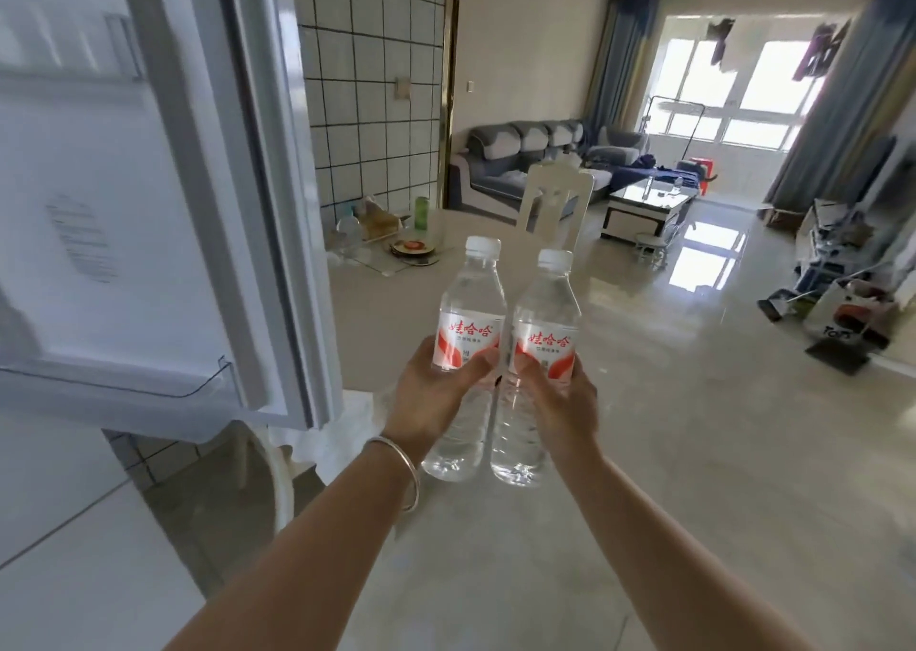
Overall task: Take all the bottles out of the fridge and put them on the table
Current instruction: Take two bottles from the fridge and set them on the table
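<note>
Two water bottles out, left hand gripping the left bottle, right hand the right bottle, both above the table beside the open fridge door, neither set down yet; fridge interior unseen.

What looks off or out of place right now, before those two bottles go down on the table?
Nothing spilled or damaged. Both bottles are capped and upright, the left bottle in the left hand, the right bottle in the right hand. Only the fridge door stands open beside the table.
</note>
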The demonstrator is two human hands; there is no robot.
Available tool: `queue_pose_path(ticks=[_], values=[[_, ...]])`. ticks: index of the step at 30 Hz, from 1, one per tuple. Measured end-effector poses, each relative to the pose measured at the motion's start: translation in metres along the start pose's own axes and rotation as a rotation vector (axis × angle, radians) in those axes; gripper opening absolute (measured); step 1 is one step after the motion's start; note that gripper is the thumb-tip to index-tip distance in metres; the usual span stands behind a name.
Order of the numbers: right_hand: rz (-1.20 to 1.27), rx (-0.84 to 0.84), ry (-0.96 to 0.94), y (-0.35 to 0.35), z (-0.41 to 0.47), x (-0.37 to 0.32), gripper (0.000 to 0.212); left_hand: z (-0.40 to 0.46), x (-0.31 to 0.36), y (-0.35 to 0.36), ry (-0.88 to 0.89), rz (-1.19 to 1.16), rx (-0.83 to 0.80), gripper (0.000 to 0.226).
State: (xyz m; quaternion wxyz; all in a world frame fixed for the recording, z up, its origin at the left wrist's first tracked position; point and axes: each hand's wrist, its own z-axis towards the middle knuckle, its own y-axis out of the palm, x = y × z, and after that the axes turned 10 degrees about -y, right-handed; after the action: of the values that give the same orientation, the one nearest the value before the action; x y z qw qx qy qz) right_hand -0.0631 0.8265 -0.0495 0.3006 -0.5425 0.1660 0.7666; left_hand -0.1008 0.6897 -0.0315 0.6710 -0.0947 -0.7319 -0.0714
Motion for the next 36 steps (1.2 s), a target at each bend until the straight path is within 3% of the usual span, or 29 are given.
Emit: queue_pose_path(ticks=[2, 7, 10, 14, 18, 22, 24, 26, 28, 30, 33, 36], values=[[0.002, 0.010, 0.012, 0.000, 0.034, 0.016, 0.033, 0.033, 0.002, 0.018, -0.005, -0.019, 0.005, 0.054], [0.004, 0.006, 0.004, 0.016, 0.133, 0.050, 0.034, 0.138, 0.013, 0.051, 0.016, -0.037, 0.024, 0.068], [-0.033, -0.008, 0.011, 0.032, 0.195, 0.070, 0.038, 0.199, 0.022, 0.063, 0.007, -0.047, 0.027, 0.061], [-0.043, -0.045, 0.011, 0.057, 0.269, 0.094, 0.023, 0.274, 0.025, 0.069, -0.014, -0.074, 0.059, 0.044], [0.013, -0.119, 0.026, 0.098, 0.333, 0.123, 0.022, 0.343, 0.018, 0.062, -0.046, -0.073, 0.163, 0.055], [0.100, -0.281, 0.053, 0.157, 0.396, 0.160, 0.022, 0.420, 0.008, 0.042, -0.065, -0.099, 0.267, 0.044], [0.145, -0.421, 0.071, 0.204, 0.432, 0.180, 0.028, 0.464, -0.001, 0.020, -0.077, -0.128, 0.397, 0.052], [0.151, -0.467, 0.092, 0.226, 0.446, 0.190, 0.032, 0.480, -0.003, 0.007, -0.095, -0.108, 0.410, 0.062], [0.191, -0.573, 0.108, 0.266, 0.470, 0.198, 0.048, 0.507, -0.006, -0.014, -0.104, -0.149, 0.489, 0.066], [0.191, -0.669, 0.129, 0.311, 0.488, 0.206, 0.055, 0.528, -0.005, -0.042, -0.123, -0.190, 0.571, 0.053], [0.235, -0.804, 0.141, 0.373, 0.498, 0.214, 0.040, 0.547, -0.014, -0.086, -0.130, -0.236, 0.660, 0.037], [0.261, -0.927, 0.120, 0.428, 0.498, 0.218, 0.038, 0.560, -0.026, -0.128, -0.138, -0.238, 0.742, 0.057]])
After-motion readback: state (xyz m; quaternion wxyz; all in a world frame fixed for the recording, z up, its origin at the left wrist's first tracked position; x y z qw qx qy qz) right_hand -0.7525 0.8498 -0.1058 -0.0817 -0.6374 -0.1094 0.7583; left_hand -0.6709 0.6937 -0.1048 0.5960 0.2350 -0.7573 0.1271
